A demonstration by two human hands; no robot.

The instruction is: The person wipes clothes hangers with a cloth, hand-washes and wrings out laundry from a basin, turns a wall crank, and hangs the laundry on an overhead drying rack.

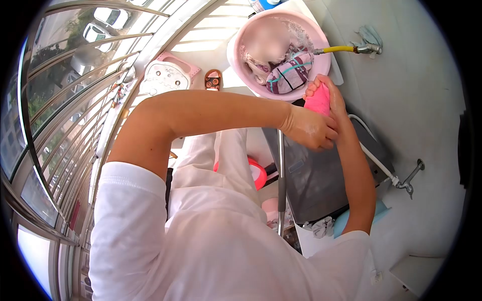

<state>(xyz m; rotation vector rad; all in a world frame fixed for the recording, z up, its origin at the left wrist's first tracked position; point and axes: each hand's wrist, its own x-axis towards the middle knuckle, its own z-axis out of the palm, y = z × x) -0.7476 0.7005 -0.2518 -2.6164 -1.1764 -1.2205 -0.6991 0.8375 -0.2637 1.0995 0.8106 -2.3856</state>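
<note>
A bright pink cloth (pixel 318 100) is bunched up between my two hands, near the rim of a pink basin (pixel 235 60). My left hand (pixel 309 129) wraps round its lower end, fingers curled. At the upper end my right hand (pixel 332 96) is closed round it, fingertips showing over the top. Both hands look wet. Inside the basin lie a plaid cloth (pixel 291 74) in purple, white and teal and some pale patterned fabric.
A yellow hose (pixel 339 49) runs from a wall tap (pixel 371 49) to the basin. Below my hands is a dark grey appliance top (pixel 316 175), beside a metal pole (pixel 281 165). A second tap (pixel 411 180), a pink-and-white stool (pixel 168 78), a sandal (pixel 213 79) and window bars (pixel 90 40) surround me.
</note>
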